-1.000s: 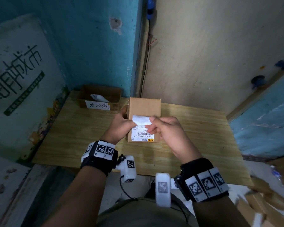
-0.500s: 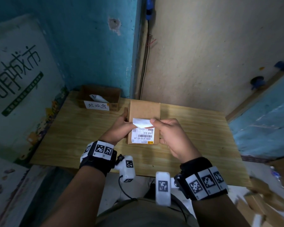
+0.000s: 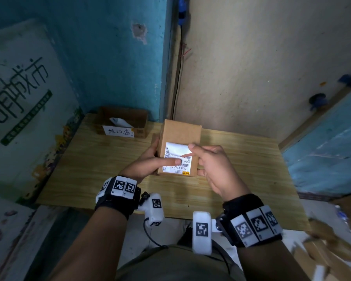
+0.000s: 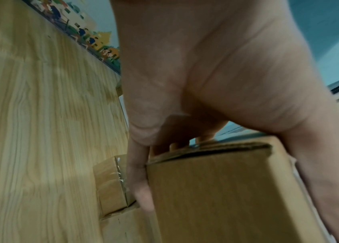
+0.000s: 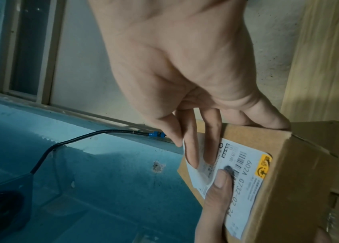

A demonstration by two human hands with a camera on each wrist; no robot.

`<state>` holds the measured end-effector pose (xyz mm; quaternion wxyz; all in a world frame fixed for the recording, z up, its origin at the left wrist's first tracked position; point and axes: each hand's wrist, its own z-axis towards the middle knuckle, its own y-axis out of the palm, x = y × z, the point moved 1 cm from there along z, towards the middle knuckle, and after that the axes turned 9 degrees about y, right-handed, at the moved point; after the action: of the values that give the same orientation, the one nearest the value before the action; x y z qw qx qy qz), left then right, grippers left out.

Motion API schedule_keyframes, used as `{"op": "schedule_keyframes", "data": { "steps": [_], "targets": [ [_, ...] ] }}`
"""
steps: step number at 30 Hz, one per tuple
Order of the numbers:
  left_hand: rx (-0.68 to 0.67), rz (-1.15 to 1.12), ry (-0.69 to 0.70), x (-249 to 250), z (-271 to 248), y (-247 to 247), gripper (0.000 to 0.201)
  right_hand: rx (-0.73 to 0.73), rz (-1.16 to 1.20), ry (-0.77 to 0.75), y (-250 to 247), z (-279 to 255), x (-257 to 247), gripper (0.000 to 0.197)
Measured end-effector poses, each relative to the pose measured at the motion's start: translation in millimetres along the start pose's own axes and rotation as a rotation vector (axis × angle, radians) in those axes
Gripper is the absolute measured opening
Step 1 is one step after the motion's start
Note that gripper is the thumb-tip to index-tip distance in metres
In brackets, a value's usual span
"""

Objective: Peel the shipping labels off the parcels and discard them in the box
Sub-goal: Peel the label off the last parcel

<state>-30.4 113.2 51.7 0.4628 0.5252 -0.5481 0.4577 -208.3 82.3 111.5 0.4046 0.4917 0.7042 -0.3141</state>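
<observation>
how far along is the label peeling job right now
Done: at least one peeled label already lies in the discard box at the table's back left. In hand: the left hand grips the parcel with its thumb on the shipping label, while the right hand pinches the label's far edge, folded back. Left: pull it fully off and drop it in the box.
</observation>
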Motion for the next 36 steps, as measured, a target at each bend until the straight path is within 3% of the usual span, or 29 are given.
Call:
{"op": "schedule_keyframes", "data": {
  "steps": [9, 18, 36],
  "targets": [
    [0.037, 0.012, -0.022, 0.9, -1.1, 5.3, 0.075, -0.003, -0.049, -0.019, -2.7, 1.5, 4.1, 0.036],
    [0.051, 0.028, -0.031, -2.9, 0.2, 9.6, 0.072, 0.015, -0.046, -0.031, -5.8, 1.2, 8.8, 0.029],
    [0.107, 0.044, -0.006, -1.5, -3.3, 17.5, 0.084, -0.019, -0.004, -0.089, -14.4, -1.6, 10.2, 0.036]
  ]
}}
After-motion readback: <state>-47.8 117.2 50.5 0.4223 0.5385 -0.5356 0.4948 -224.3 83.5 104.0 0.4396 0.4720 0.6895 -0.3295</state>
